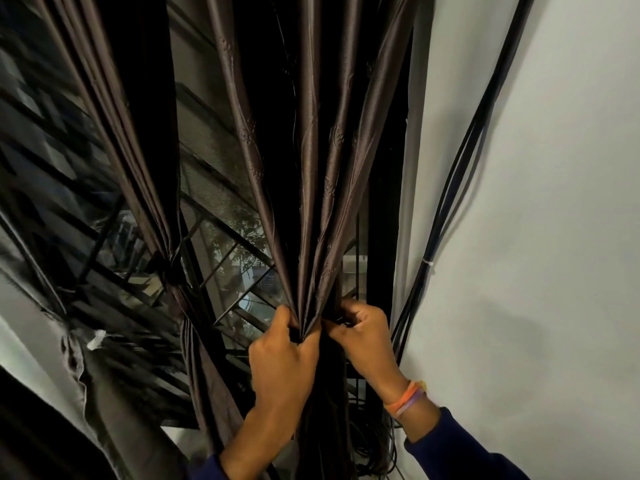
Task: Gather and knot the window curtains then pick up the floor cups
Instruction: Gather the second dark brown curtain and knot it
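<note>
A dark brown satin curtain (311, 168) hangs in the middle of the window, its folds drawn together into a tight bunch at waist height. My left hand (282, 358) grips that bunch from the left, fingers curled round the fabric. My right hand (360, 330) pinches the gathered cloth from the right, just beside the left hand. A second brown curtain (138, 161) hangs further left and is tied into a knot (168, 271) partway down. No cups are in view.
Behind the curtains is a window with a dark metal grille (225, 265) and mesh. A bundle of black cables (460, 174) runs down the white wall (554, 237) on the right. A grey cloth (41, 306) hangs at the far left.
</note>
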